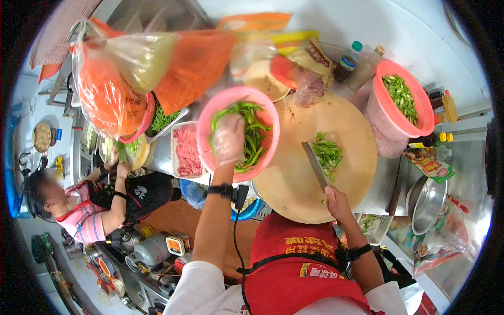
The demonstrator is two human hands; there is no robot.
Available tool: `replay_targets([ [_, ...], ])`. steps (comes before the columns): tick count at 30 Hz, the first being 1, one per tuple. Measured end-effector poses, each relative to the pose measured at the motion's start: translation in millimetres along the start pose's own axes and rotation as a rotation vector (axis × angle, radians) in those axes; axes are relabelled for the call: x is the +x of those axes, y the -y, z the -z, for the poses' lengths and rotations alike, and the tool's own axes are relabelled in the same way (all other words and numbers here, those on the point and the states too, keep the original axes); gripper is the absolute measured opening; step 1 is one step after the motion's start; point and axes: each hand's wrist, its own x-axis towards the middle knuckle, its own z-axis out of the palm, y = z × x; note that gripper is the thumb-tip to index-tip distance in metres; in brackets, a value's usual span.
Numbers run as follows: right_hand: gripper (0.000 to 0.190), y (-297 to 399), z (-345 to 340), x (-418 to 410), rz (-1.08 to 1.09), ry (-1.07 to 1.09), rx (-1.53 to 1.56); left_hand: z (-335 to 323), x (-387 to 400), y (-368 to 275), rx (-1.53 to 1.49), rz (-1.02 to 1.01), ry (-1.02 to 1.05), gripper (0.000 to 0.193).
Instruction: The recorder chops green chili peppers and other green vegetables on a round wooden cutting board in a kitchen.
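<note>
My left hand [228, 138], in a clear plastic glove, reaches into a pink plastic basin [272, 118] of long green chili peppers [254, 147]. Blur and the peppers hide its fingertips, so its grip is unclear. My right hand [336, 202] is closed around the handle end of a cleaver [315, 165]. The blade rests over a round wooden chopping board [287, 189], just left of a small heap of sliced green peppers [327, 151]. A few slices lie loose near the blade's lower end.
Right of the board stands a pink basket [423, 114] of sliced peppers. Left of the basin is a tray of minced meat [188, 149]. Bottles [348, 61] and bags [197, 67] line the back. A steel bowl [431, 208] sits at right. A co-worker [94, 201] handles vegetables at far left.
</note>
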Motion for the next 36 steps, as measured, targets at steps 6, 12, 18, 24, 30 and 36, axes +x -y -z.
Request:
replay_targets([
  [6,0.044,3,3,2,0.023,0.031,0.014,65,-72,-19,-1.048,0.453,-0.293,0.011],
  [12,0.045,12,9,2,-0.092,0.068,0.054,8,-159,-60,-1.242,0.827,0.118,0.011],
  [18,0.048,28,11,-1,-0.205,0.195,0.241,-78,-208,-68,-0.981,1.078,0.609,0.018],
  [24,0.047,26,-4,2,-0.065,0.111,0.243,-78,-207,-54,-0.462,0.662,0.857,0.03],
  [30,0.046,32,-9,-4,-0.045,0.084,0.223,-82,-211,-63,-0.186,0.401,0.839,0.034],
  [36,0.045,25,-10,-11,0.004,0.036,0.206,-96,-219,-64,-0.117,0.314,0.762,0.033],
])
